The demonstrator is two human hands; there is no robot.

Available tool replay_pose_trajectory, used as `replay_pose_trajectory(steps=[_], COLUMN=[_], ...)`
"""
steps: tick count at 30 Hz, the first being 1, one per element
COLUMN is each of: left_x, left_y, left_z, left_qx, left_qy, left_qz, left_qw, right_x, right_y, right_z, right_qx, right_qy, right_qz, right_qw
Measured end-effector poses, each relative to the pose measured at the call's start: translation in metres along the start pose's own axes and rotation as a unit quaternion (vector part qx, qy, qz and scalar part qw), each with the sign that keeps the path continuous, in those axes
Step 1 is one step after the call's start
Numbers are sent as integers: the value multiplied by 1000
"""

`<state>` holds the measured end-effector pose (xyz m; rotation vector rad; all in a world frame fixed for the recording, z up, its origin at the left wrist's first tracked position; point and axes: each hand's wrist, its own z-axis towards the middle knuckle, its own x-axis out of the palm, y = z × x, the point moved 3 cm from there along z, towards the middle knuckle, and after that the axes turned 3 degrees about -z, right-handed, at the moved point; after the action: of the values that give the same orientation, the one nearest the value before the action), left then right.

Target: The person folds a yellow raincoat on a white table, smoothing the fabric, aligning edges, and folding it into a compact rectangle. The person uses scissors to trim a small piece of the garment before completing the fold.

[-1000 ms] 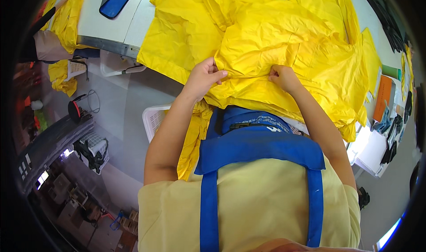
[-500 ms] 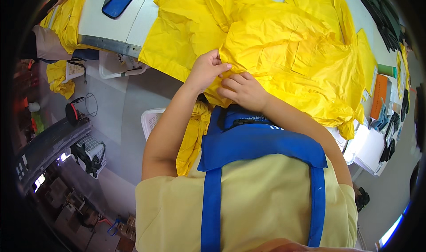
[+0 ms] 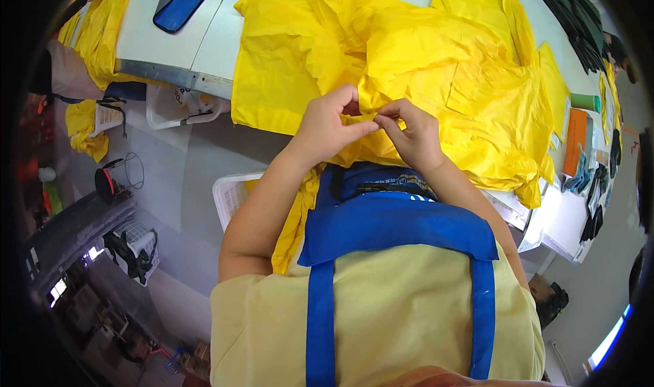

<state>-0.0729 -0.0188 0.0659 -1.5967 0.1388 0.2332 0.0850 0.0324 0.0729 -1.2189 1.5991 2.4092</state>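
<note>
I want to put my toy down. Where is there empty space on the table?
Bare white table shows between the blue-and-black pouch and the yellow fabric. The fabric crowds the middle, where the left hand and right hand pinch it; the far right edge is cluttered.

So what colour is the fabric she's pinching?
Bright yellow fabric, plain, clearest in the head view.

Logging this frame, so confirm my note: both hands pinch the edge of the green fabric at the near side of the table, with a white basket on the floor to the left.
One detail is wrong: the fabric is yellow, not green. The head view shows the left hand and right hand pinching its near edge at the table, with the white basket on the floor to the left.
</note>
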Motion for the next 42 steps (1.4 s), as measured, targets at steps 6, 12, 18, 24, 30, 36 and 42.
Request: replay_pose_trajectory(steps=[6,12,18,24,30,36,42], left_x=[10,1,8,17,4,20,1], left_y=[-1,61,70,42,37,31,26], left_z=[3,-13,-6,60,61,54,52], left_qx=[23,-75,-225,-234,-140,-116,-88], left_qy=[-5,-86,-36,-97,-286,-354,-310], left_qz=[100,150,-81,-303,-379,-315,-250], left_qw=[995,982,970,919,869,873,913], right_x=[-7,-58,-58,-103,-187,-187,-194], right_y=[-11,-92,-210,-247,-232,-231,-237], right_z=[-6,-2,12,22,-29,-51,-62], right_qx=[11,144,196,353,362,329,325], right_qy=[76,-114,-151,32,-209,-219,-194], right_qz=[37,-82,-381,-172,588,567,493], right_qw=[996,980,891,919,692,723,783])
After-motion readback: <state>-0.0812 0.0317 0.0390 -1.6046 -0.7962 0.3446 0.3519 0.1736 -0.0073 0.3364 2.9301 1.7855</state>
